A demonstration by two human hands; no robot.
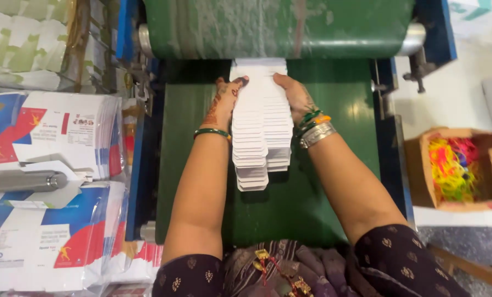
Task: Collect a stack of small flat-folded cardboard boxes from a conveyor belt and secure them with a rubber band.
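- I see a shingled row of white flat cartons lying along the green conveyor belt, below the roller.
- Printed carton stacks sit left; a cardboard box of coloured bands right.
- My left hand and right hand press its two sides, fingers clamped around it.

The white card stack runs under the green roller, its far end hidden.

the stack of white folded cartons lies flat on the green belt, shingled so each piece overlaps the next, running from the roller toward you. your hands press its two long sides; its near end tapers, slightly offset.
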